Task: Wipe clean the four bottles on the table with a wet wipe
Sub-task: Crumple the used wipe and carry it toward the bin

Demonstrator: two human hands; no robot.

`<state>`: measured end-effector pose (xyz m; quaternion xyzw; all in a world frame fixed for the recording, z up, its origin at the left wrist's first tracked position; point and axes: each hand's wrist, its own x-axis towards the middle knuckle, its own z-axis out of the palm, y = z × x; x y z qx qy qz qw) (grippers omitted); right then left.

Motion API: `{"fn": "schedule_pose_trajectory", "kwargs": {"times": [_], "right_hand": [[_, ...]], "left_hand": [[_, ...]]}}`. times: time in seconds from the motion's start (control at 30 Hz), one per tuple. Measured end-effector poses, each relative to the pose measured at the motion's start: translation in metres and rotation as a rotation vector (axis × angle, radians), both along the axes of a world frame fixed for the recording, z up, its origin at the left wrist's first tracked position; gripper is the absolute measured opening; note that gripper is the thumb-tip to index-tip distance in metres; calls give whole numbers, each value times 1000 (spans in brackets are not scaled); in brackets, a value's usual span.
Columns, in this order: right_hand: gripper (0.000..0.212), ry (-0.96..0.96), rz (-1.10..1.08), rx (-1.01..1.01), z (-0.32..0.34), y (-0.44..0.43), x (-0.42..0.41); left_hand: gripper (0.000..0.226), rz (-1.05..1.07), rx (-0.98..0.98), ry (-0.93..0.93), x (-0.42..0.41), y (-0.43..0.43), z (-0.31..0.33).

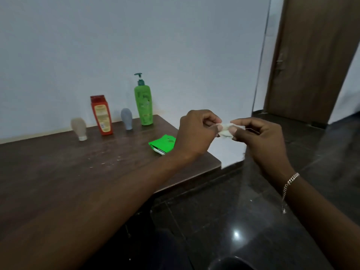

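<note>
Several bottles stand along the far edge of the dark wooden table (58, 172): a beige squeeze bottle (78, 128), a red bottle (101, 114), a grey squeeze bottle (126, 118) and a tall green pump bottle (143, 103). A crumpled white wet wipe (226, 129) is held in the air past the table's right corner. My left hand (194, 131) pinches its left end and my right hand (261, 139) pinches its right end. Both hands are to the right of the bottles and well apart from them.
A green wet-wipe pack (162, 144) lies on the table near its right edge, partly behind my left hand. The floor (233, 221) to the right is dark and glossy. A brown door (311, 55) stands at the back right, and a white wall runs behind the table.
</note>
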<state>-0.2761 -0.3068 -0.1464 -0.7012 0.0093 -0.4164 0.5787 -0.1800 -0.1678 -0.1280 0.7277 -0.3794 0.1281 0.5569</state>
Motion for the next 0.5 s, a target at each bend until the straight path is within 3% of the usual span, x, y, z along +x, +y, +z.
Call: {"fn": "schedule_pose_trajectory", "kwargs": {"times": [0.2, 0.5], "right_hand": [[16, 149, -97, 36, -62, -61, -52], [17, 468, -121, 358, -233, -109, -101]], "left_hand": [[6, -76, 99, 119, -33, -74, -68], [8, -80, 389, 310, -79, -134, -241]]}}
